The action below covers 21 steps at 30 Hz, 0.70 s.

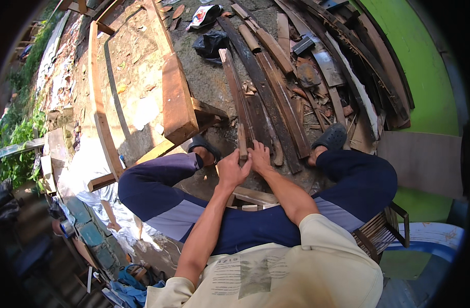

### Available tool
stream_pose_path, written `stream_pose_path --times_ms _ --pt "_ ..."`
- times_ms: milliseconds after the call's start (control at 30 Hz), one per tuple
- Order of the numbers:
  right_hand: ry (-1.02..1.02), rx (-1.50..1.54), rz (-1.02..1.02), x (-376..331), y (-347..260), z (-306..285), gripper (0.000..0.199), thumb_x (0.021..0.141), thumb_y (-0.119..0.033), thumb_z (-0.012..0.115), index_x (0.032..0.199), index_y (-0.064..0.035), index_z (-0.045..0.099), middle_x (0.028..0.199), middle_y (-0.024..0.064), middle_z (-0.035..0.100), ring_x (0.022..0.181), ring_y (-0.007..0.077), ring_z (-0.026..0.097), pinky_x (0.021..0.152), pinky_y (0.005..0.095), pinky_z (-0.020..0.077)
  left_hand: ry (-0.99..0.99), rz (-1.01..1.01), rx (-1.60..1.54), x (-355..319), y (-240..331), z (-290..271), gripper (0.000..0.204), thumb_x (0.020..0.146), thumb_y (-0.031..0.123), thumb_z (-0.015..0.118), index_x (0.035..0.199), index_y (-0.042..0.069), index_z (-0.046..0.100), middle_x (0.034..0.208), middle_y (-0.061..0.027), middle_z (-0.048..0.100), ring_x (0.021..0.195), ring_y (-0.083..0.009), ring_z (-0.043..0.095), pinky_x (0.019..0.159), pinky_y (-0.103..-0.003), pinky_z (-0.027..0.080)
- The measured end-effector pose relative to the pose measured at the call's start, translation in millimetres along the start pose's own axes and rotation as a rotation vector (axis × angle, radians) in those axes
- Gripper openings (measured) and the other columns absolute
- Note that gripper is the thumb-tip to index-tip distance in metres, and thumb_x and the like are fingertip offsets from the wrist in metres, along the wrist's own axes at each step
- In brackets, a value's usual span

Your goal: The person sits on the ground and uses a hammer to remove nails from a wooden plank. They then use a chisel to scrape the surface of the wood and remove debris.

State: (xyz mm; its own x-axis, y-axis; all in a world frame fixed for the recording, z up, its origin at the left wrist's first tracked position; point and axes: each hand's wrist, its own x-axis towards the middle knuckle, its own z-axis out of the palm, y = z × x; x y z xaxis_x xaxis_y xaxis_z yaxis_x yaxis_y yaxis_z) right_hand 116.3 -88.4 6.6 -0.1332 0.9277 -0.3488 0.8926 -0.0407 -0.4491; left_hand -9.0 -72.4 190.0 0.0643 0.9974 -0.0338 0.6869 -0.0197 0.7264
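Between my knees, my left hand (233, 169) is closed around the near end of a short, light wooden strip (242, 137). The strip points away from me, alongside a long dark wooden plank (237, 95) with a pale, splintered far end. My right hand (260, 156) lies just to the right, fingers stretched forward and a little apart near the plank's near end. The two thumbs come close together by the strip. Whether the right palm touches the wood is hidden.
Several dark planks (291, 105) and scrap boards lie ahead and right, near a green wall (420, 56). A wooden frame with a thick beam (178, 102) stands left of my foot. Farther off lies a black plastic bag (211, 45). A slatted seat (379, 233) shows behind my right leg.
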Motion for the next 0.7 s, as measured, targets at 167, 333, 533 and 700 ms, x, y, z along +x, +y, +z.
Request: stream_pose_path --times_ms 167,333,533,700 --pt "0.038 0.339 0.256 8.9 4.3 1.4 0.073 0.08 -0.028 0.079 0.139 -0.0047 0.043 0.139 0.0158 0.044 0.133 0.0369 0.041 0.108 0.0538 0.0361 0.001 -0.067 0.066 -15.0 -20.7 -2.3 0.026 0.088 0.032 0.068 0.09 0.006 0.067 0.07 -0.0179 0.066 0.065 -0.0374 0.067 0.058 -0.045 0.051" --pt "-0.207 0.343 0.6 52.2 32.4 -10.3 0.085 0.082 -0.034 0.078 0.148 -0.0039 0.033 0.15 0.0192 0.04 0.139 0.0383 0.04 0.115 0.047 0.0357 -0.047 -0.094 0.104 -18.2 -23.5 -3.8 0.026 0.088 0.033 0.068 0.09 0.007 0.067 0.07 -0.0164 0.067 0.065 -0.0366 0.067 0.058 -0.044 0.051" --pt "-0.226 0.374 0.727 77.7 13.4 -5.7 0.096 0.077 -0.04 0.081 0.15 -0.0022 0.031 0.152 0.0209 0.039 0.14 0.0373 0.039 0.114 0.0468 0.0381 -0.058 -0.128 0.103 -19.8 -20.7 -8.6 0.024 0.087 0.031 0.068 0.087 0.007 0.065 0.07 -0.0139 0.065 0.065 -0.0347 0.066 0.057 -0.042 0.05" --pt "-0.206 0.312 0.601 81.8 42.1 -3.0 0.086 0.074 -0.044 0.079 0.14 0.0029 0.047 0.143 0.0228 0.05 0.132 0.0379 0.049 0.11 0.0443 0.0419 -0.046 -0.062 0.047 -12.2 -21.5 -3.5 0.021 0.088 0.027 0.069 0.091 0.006 0.067 0.068 -0.0158 0.064 0.062 -0.0359 0.065 0.057 -0.042 0.049"
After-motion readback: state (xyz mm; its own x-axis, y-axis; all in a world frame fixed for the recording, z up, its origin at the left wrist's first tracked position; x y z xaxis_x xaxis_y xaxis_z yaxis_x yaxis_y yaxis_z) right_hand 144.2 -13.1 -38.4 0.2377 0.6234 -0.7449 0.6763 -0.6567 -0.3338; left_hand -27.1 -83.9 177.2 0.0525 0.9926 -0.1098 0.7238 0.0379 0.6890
